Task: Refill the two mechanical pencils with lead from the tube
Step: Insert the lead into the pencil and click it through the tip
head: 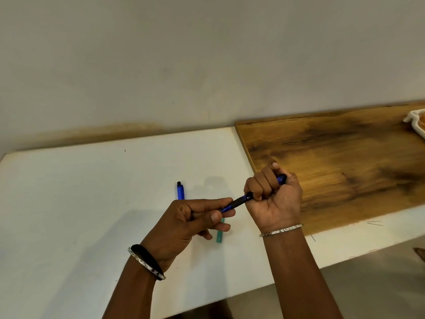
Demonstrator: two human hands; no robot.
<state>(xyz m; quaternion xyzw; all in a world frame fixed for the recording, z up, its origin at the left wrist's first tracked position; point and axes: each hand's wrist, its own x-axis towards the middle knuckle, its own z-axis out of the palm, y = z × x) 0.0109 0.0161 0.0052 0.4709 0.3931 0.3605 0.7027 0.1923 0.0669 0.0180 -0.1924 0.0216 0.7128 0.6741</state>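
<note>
Head view: my right hand is clenched round the blue pencil and my left hand pinches its tip end, both over the white table. The second pencil lies just far of my left hand. The green lead tube is on the near side, partly under my fingers.

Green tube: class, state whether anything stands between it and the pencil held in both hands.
Only fingers of the left hand, which overlap the tube at its far end. It and the right hand hold the pencil just above; the second pencil lies apart on the table.

No text or label can be read anywhere.
</note>
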